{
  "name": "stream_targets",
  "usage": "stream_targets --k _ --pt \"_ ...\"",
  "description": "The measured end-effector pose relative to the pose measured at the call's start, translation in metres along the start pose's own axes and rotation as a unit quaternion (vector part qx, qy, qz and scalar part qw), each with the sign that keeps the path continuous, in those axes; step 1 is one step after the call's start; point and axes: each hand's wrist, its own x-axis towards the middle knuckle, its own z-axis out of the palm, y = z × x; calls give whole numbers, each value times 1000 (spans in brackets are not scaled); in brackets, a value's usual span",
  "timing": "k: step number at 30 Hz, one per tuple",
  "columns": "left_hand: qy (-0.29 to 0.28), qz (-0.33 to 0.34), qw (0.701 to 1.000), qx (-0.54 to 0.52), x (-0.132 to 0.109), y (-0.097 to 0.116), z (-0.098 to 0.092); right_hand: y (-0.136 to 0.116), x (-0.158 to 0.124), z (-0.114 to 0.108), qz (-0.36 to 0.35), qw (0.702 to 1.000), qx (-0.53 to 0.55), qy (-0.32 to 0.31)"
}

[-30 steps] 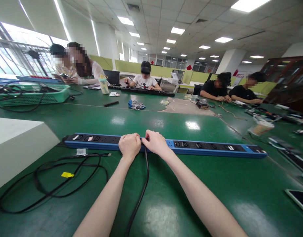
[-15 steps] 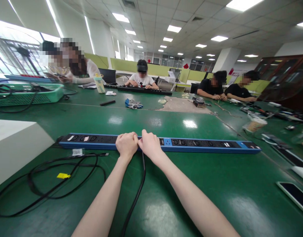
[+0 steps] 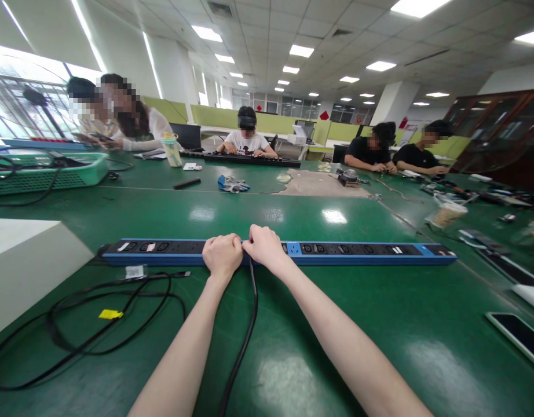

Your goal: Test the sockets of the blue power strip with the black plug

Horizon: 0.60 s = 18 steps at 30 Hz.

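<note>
A long blue-and-black power strip lies across the green table, its sockets facing up. My left hand is closed in a fist over the middle of it, thumb side toward the other hand. Right beside it, my right hand is closed as well, its fingertips meeting the left thumb. A black power cord comes out from under the right fingers and runs down toward me. The cord's end is hidden by the hands, along with the sockets beneath them.
Left are a looped black cable with a yellow tag, a white box and a green basket. Beyond lie gloves. At right are a phone and a plastic cup. Several people sit around the table.
The view has shifted slightly. Both hands stay closed at the middle of the power strip, with the right hand marginally higher in the picture; the cord still hangs between them.
</note>
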Motion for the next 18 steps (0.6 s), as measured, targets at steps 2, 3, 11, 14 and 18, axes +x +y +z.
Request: stream_targets --k 2,3,11,14,18 --pt "0 0 1000 -1 0 0 1 2 2 1 3 1000 3 17" --pt "-1 1 1000 0 0 0 1 4 3 2 2 1000 5 26" --pt "18 -3 1000 14 -1 2 2 20 13 -19 3 992 89 88" --pt "21 -1 1000 10 -1 2 3 31 4 -45 -31 982 123 140" --pt "23 7 1000 2 -1 1 4 74 -11 -82 -30 966 187 179"
